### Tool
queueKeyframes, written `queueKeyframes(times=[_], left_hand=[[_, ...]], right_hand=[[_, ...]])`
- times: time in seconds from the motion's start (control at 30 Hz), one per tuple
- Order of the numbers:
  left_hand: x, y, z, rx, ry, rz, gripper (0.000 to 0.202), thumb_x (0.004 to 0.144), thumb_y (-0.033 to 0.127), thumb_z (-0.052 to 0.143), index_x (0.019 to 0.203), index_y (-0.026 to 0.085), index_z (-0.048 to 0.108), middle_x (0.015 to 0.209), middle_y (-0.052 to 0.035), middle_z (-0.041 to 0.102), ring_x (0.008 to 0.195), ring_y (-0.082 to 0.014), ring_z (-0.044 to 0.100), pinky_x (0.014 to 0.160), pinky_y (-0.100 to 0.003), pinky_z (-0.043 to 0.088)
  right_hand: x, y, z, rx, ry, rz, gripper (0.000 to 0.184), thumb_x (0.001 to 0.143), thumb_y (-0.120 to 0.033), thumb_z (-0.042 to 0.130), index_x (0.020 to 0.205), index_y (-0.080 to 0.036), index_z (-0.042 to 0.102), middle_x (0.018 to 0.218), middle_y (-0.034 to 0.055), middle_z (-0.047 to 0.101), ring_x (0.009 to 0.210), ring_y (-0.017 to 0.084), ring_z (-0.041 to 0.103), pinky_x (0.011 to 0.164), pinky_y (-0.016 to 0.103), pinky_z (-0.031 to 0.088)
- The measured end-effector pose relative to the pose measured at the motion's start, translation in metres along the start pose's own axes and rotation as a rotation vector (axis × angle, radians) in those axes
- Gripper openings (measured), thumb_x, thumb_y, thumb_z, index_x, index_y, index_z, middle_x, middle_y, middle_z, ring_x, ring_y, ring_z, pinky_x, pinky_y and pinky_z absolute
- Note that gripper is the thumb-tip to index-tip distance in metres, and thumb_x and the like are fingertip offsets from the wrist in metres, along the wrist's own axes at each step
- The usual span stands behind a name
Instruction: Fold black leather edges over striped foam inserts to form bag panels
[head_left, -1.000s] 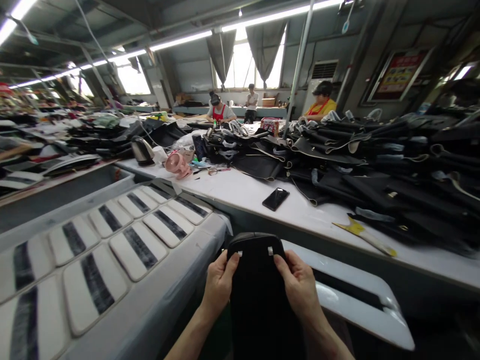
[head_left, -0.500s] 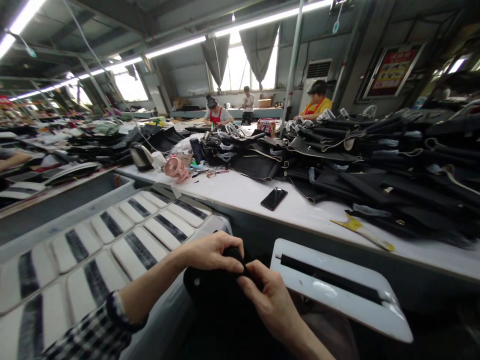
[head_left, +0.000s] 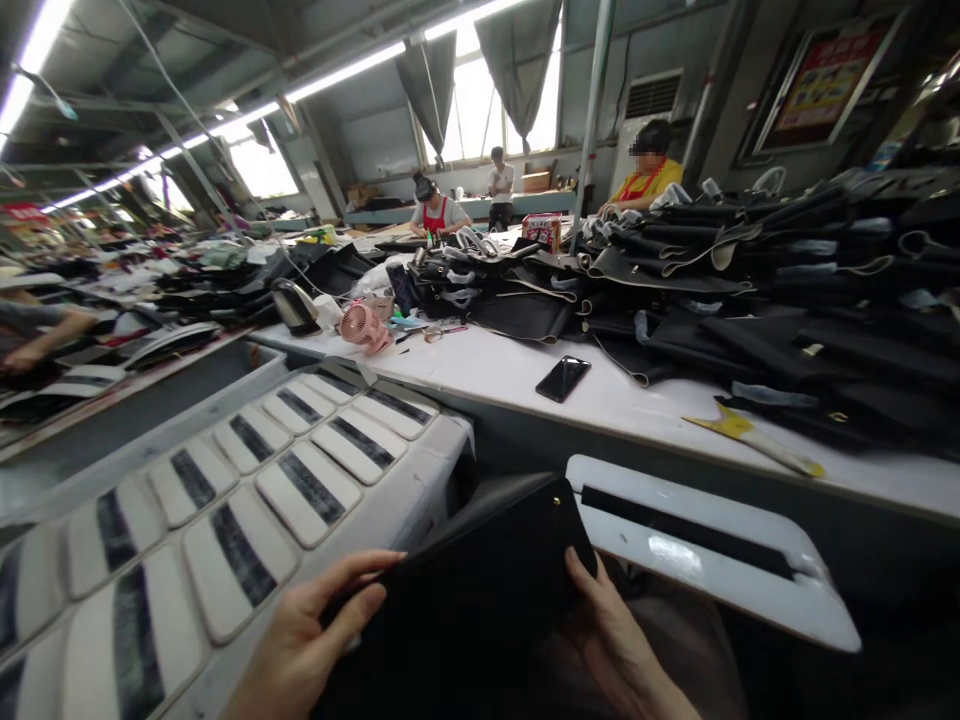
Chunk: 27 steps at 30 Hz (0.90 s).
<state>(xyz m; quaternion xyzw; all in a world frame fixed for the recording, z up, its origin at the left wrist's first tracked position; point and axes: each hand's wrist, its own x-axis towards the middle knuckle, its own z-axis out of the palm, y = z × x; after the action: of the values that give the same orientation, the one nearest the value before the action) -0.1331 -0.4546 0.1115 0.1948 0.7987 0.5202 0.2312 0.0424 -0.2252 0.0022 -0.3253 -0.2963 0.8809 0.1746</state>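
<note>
**Holding a black panel (head_left: pixel 480 600) two-handed, right beside the slotted white board (head_left: pixel 667 550)**

So, got the black panel just left of the slotted white board, tilted, with a rounded corner right by the board's left end. Can't tell if touching. Can't make out the lower part of the panel either, way too dark.

Pinching the left edge with the left hand (head_left: pixel 319 610), grip closed down to the panel's thickness between thumb and fingers. Clamping the right edge with the right hand (head_left: pixel 600 600), same closed grip, with the thumb on the face and the other fingers mostly hidden. Can spot a little brass-coloured stud (head_left: pixel 556 501) near that rounded corner too.

Looking left of the board, can see rows of striped pale panels (head_left: pixel 308 490) on a covered side bench (head_left: pixel 390 520). Looking beyond the board, can see a white bench (head_left: pixel 480 365) with a phone (head_left: pixel 563 379) slightly to the board's left, a yellow-and-white tool (head_left: pixel 757 440) behind the board's right half, and a big heap of black pieces (head_left: pixel 750 340) farther back. Also seeing a pink fan (head_left: pixel 366 327) and a kettle (head_left: pixel 294 307), well off to the board's far left.
</note>
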Motion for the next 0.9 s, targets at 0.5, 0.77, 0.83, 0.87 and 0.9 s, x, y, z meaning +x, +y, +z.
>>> queueKeyframes(times=[0.5,0.77,0.83,0.87,0.9], left_hand=[[0.031,-0.027,0.063,0.105,0.236,0.227,0.03,0.086,0.043,0.063,0.103,0.02,0.073,0.096,-0.0047,0.074,0.083,-0.0225,0.069,0.076,-0.029,0.055],[0.058,-0.002,0.068,0.085,0.295,0.267,0.04,0.085,0.05,0.062,0.109,0.019,0.069,0.094,-0.0036,0.073,0.082,-0.0209,0.066,0.071,-0.026,0.052],[0.06,0.003,0.072,0.071,0.268,0.268,0.04,0.083,0.053,0.062,0.1,0.017,0.07,0.091,-0.0053,0.072,0.079,-0.0209,0.066,0.068,-0.027,0.052],[0.06,0.005,0.074,0.067,0.246,0.262,0.04,0.083,0.054,0.062,0.097,0.017,0.069,0.086,-0.0055,0.072,0.074,-0.0203,0.065,0.065,-0.027,0.052],[0.06,0.006,0.075,0.071,0.225,0.258,0.041,0.082,0.055,0.063,0.094,0.016,0.068,0.082,-0.0051,0.071,0.071,-0.0196,0.064,0.062,-0.026,0.051]], right_hand=[[0.023,0.02,0.067,-0.411,0.008,-0.259,0.052,0.073,-0.06,0.07,0.102,-0.017,0.068,0.1,0.0095,0.073,0.096,0.03,0.067,0.088,0.043,0.054],[0.025,-0.002,0.078,-0.493,0.054,-0.46,0.043,0.082,-0.06,0.06,0.081,-0.017,0.065,0.079,0.0059,0.067,0.076,0.023,0.062,0.068,0.031,0.052],[0.022,-0.007,0.078,-0.478,0.073,-0.476,0.042,0.083,-0.06,0.059,0.082,-0.018,0.063,0.079,0.0052,0.066,0.074,0.021,0.06,0.064,0.029,0.05],[0.021,-0.01,0.078,-0.459,0.086,-0.482,0.042,0.083,-0.06,0.059,0.083,-0.018,0.063,0.078,0.0046,0.065,0.073,0.02,0.059,0.063,0.028,0.049],[0.019,-0.012,0.078,-0.438,0.1,-0.488,0.041,0.083,-0.06,0.059,0.082,-0.019,0.061,0.076,0.0035,0.064,0.071,0.018,0.058,0.061,0.026,0.048]])
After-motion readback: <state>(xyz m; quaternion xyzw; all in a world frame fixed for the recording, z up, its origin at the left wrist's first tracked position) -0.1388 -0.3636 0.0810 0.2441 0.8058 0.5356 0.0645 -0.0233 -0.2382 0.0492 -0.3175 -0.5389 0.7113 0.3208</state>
